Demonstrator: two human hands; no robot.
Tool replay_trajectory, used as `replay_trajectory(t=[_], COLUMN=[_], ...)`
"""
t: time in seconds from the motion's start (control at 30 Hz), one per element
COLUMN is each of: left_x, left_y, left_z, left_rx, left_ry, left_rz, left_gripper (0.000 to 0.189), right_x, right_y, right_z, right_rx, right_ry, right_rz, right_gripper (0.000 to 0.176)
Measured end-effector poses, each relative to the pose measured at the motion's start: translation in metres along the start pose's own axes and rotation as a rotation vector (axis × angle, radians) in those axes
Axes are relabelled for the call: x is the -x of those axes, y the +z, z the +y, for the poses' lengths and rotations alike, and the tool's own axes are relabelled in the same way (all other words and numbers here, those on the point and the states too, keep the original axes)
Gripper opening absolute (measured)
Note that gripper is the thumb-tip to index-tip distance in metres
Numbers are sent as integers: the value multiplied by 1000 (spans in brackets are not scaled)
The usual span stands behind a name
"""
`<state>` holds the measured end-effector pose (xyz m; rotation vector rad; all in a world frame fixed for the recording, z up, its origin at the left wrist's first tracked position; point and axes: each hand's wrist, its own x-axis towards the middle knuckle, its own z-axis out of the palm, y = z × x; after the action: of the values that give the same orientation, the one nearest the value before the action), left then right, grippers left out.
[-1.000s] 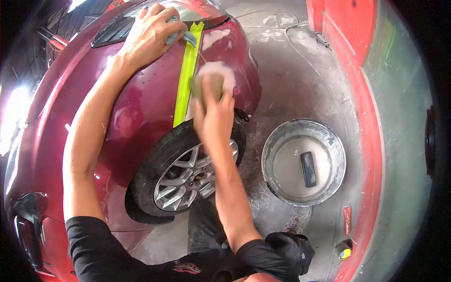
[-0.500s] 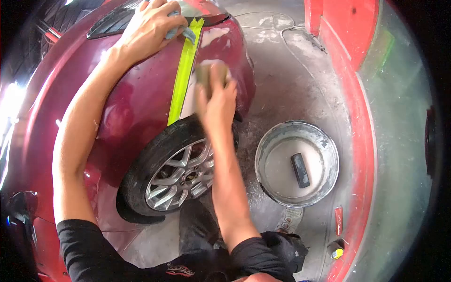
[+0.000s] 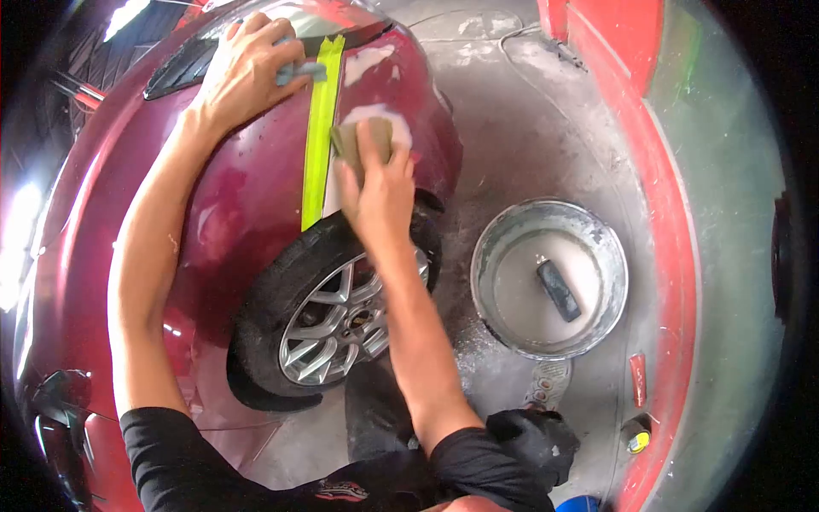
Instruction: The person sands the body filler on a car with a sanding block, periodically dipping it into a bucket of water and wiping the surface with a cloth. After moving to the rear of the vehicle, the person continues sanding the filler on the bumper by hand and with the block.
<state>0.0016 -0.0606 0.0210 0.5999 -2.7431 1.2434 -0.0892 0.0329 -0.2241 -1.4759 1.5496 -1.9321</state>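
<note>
One dark block lies in the bucket near the right hand.

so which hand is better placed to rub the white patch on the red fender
Right: right hand presses an olive square pad on the white patch; left hand holds a blue cloth higher up.

The concrete floor carries the car on its tyre, a round metal basin just beside the tyre, and a small red piece near it.
</note>
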Motion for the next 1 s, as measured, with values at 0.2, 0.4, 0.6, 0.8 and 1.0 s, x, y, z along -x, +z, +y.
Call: replay_trajectory(t=[0.2, 0.4, 0.6, 0.8, 1.0], left_x=[-1, -1, -8, -5, -7], left_y=[-2, 2, -3, 0, 3], left_z=[1, -1, 5, 1, 3], left_rx=[-2, 1, -20, -48, -54], left_ry=[8, 31, 34, 55, 46], left_rz=[2, 31, 43, 38, 32], left_gripper=[26, 24, 23, 21, 21], right_x=[-57, -22, -23, -49, -8], right_y=[7, 2, 20, -1, -4], right_z=[14, -4, 3, 4, -39], right_rx=[59, 22, 107, 128, 62], right_ry=[219, 79, 42, 279, 237], right_rz=[-8, 47, 167, -23, -133], right_gripper=[59, 63, 67, 63, 73])
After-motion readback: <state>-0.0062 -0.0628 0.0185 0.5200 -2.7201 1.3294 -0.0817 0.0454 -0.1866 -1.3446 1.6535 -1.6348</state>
